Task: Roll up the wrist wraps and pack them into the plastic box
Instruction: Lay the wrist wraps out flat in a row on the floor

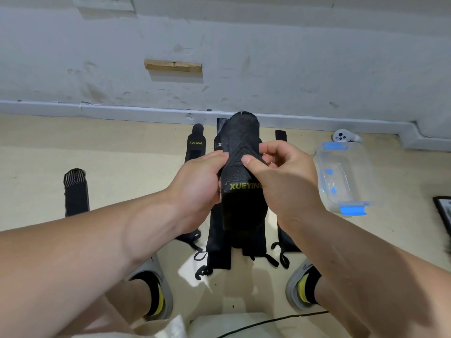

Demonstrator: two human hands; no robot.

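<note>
Left hand (197, 184) and right hand (288, 176) are pinching my black, yellow-lettered wrist wrap (240, 142), bare floor (301, 132) separating it from the plastic box (361, 172).

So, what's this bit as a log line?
left hand + right hand: hold wrap | box: on floor | step: rolling

The forearms (97, 242), left hand (195, 184) and right hand (288, 184) are bare; black socks (152, 286) carry yellow stripes; pale grey slide sandals (148, 268) cover both feet; cream shorts (156, 329) show below.
</note>
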